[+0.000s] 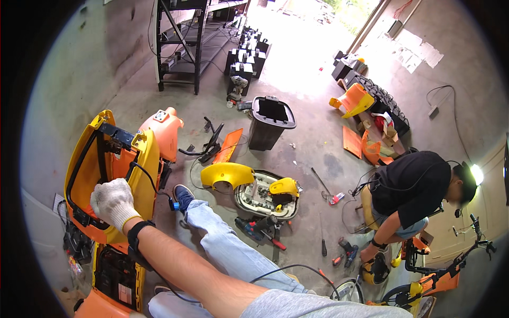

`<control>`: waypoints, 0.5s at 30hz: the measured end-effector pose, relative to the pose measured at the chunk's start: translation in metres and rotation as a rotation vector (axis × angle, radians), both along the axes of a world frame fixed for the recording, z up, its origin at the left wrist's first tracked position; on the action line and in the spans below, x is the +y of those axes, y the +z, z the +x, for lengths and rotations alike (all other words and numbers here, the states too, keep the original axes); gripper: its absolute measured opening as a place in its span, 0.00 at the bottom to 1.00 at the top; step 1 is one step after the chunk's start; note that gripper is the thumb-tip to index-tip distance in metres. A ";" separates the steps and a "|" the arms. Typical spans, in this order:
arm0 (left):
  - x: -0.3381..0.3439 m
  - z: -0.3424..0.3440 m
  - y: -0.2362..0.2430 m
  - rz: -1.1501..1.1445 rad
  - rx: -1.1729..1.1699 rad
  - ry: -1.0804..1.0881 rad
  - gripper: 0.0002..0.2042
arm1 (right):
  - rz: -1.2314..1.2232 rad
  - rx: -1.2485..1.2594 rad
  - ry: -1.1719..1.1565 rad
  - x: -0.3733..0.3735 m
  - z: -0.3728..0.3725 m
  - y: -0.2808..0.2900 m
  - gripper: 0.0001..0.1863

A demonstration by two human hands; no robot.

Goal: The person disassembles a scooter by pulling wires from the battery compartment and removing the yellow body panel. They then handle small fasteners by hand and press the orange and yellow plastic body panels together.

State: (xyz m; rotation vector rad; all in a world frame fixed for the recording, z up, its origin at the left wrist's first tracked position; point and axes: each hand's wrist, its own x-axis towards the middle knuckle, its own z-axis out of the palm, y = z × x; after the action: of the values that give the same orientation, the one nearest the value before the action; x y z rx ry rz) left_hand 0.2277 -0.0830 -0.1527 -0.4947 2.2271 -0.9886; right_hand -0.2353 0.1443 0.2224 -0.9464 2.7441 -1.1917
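My right hand (113,201), in a pale knitted glove, reaches across to the left over a yellow scooter body shell (147,175). Its fingers are curled into a closed shape at the shell's opening, and whatever they hold is hidden beneath the glove. Inside the shell runs a black frame (116,133) with a bracket across its top. A black cable (150,180) with a blue connector (174,205) hangs out beside the hand. Below it lies another yellow-edged part with a dark compartment (115,275). I do not see my left hand.
A grey bin (269,127) and a tray of small parts (260,204) stand on the floor ahead. Cordless drills (249,228) and a screwdriver (324,246) lie around. At right, a co-worker (413,185) bends over a yellow-black part, near a scooter (445,270). Shelving (180,40) stands behind.
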 end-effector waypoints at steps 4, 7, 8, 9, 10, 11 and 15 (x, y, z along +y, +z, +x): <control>0.007 0.003 0.001 0.228 0.437 0.334 0.12 | 0.040 0.002 0.037 0.004 -0.001 -0.003 0.15; -0.001 0.007 0.006 0.220 0.422 0.249 0.12 | 0.005 0.009 0.029 0.002 0.001 0.001 0.15; 0.001 0.005 0.004 0.223 0.422 0.247 0.12 | 0.009 0.001 0.037 0.003 -0.001 0.002 0.15; 0.004 -0.001 0.001 0.204 0.401 0.297 0.12 | 0.017 -0.006 0.039 0.005 -0.003 0.000 0.15; 0.008 -0.007 -0.001 0.185 0.379 0.348 0.12 | 0.024 -0.005 0.032 0.006 -0.005 -0.002 0.15; 0.005 -0.012 0.000 0.192 0.378 0.343 0.12 | 0.005 0.018 0.015 0.005 -0.006 -0.003 0.14; -0.013 0.004 0.004 0.206 0.110 0.042 0.10 | -0.039 0.051 0.015 -0.005 0.000 -0.001 0.14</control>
State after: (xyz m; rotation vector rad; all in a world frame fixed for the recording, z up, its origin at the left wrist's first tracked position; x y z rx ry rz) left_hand 0.2314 -0.0957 -0.1483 -0.5108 2.3740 -0.7154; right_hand -0.2354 0.1394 0.2219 -1.0131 2.7572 -1.2412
